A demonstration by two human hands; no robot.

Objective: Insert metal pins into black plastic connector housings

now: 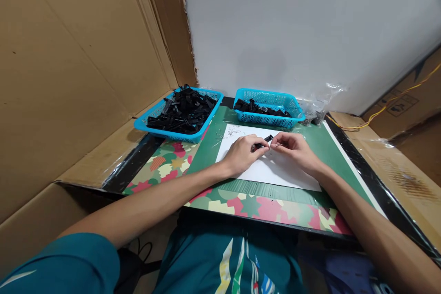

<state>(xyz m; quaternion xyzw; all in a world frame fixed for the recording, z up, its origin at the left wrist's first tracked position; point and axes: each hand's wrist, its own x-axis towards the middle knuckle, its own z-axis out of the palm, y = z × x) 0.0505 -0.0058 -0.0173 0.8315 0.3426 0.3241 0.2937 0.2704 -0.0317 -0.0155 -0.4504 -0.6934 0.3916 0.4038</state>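
Above a white sheet (275, 172), my left hand (244, 152) is closed round a small black plastic part (268, 138), whose far end sticks out past the fingers. Close beside it, my right hand (292, 147) pinches with thumb and forefinger at the part's near side; whatever sits between those fingertips is too small to make out. Tiny dark pieces (232, 132) lie scattered on the sheet's far left corner, beyond my left hand.
A blue basket (196, 138) heaped with black plastic parts (186, 108) stands back left. Another blue basket (272, 121), holding fewer parts, stands behind my hands. Beside it is a clear plastic bag (317, 110) with small contents. Cardboard (86, 32) walls the left; a yellow cable (375, 121) runs at right.
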